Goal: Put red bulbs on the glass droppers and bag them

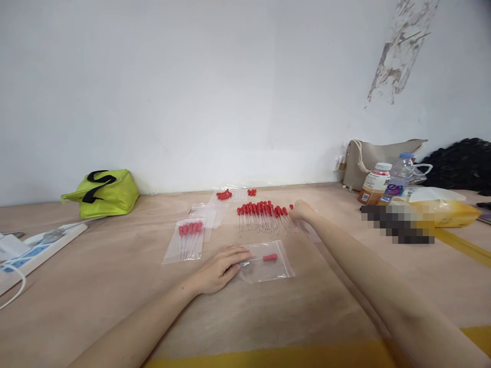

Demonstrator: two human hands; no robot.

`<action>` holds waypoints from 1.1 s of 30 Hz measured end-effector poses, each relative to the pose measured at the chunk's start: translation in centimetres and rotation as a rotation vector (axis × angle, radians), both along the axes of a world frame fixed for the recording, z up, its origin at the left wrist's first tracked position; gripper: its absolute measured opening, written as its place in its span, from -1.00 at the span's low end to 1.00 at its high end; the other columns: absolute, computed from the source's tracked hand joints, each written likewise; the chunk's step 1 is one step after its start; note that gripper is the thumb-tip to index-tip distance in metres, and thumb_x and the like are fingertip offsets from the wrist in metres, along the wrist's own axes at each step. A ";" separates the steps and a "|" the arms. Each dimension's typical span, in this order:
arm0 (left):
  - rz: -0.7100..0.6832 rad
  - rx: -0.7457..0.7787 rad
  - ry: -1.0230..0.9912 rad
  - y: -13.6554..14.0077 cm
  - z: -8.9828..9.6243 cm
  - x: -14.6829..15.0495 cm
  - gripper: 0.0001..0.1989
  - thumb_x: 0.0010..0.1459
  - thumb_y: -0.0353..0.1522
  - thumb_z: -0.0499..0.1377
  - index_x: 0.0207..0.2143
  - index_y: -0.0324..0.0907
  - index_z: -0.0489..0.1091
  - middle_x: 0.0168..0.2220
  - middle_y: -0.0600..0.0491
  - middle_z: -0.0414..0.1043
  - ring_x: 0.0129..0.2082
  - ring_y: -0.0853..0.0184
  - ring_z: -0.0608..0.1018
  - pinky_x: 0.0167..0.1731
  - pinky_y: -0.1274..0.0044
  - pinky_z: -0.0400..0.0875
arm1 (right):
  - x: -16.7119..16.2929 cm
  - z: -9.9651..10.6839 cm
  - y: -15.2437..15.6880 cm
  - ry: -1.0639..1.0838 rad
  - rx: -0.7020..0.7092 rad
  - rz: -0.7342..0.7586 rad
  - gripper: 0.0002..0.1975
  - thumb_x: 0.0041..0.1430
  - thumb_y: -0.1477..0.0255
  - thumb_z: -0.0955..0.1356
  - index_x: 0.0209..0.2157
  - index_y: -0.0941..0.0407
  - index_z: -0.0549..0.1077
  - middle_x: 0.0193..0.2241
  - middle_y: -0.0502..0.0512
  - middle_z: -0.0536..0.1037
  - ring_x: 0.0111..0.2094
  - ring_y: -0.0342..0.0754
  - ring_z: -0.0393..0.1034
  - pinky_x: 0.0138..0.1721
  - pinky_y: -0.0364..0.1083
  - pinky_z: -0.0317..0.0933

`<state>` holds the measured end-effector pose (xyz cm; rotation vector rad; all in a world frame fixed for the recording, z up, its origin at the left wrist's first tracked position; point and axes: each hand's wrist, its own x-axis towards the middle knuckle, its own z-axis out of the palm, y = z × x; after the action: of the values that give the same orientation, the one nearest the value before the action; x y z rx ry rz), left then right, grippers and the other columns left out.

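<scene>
Pressed onto the left end of a clear zip-lock bag (258,271), my left hand (220,267) holds it with fingers and thumb together. One glass dropper with a red rubber bulb (270,257) lies inside this bag. My right hand (302,210) reaches to the right end of a row of red-bulbed droppers (261,208). Its fingers are closed at a dropper whose red bulb (291,207) shows beside them; the fingertips are partly hidden. Left of the row lies a filled zip-lock bag (172,250) with several droppers in it.
Flat zip-lock bags (209,213) and bags with red bulbs (224,194) lie toward the wall. At left are a lime-green bag (109,197) and a power strip (46,250). Bottles (378,183), a beige bag (353,168) and a yellow packet (448,212) stand at right.
</scene>
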<state>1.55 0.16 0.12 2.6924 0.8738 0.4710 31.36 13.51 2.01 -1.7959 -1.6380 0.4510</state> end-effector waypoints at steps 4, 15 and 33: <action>-0.021 -0.004 0.048 0.0 0.0 -0.1 -0.63 0.21 -0.45 -0.11 0.00 0.06 0.26 0.12 0.11 0.10 0.11 0.28 0.17 0.06 0.37 0.09 | 0.4 0.1 -2.4 0.099 0.006 -0.031 -0.67 -0.10 0.52 0.26 -0.20 0.25 0.26 -0.63 0.05 0.35 -0.61 -0.11 0.27 -0.62 -0.17 0.12; 0.009 0.026 0.097 -0.1 0.1 0.0 -0.61 0.23 -0.42 -0.14 0.08 0.07 0.13 0.12 0.09 0.09 0.10 0.27 0.16 0.07 0.35 0.07 | -1.3 -3.7 -9.8 0.824 0.072 0.110 -0.49 -0.12 0.49 0.25 -0.09 0.07 -0.01 -0.60 -0.13 0.26 -0.65 -0.17 0.27 -0.64 -0.18 0.22; 0.032 0.012 0.098 -0.2 0.1 0.1 -0.59 0.24 -0.38 -0.14 0.14 0.00 0.02 0.14 0.04 0.04 0.11 0.27 0.15 0.07 0.38 0.09 | -2.3 -5.6 -11.1 0.419 0.043 0.450 -0.72 -0.17 0.31 0.39 -0.38 0.16 0.44 -0.63 -0.06 0.34 -0.60 -0.23 0.15 -0.56 -0.19 0.09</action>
<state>1.68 -0.07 0.27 2.7357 0.9450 0.3551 29.09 2.45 -3.60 -1.1859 -1.7158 0.9156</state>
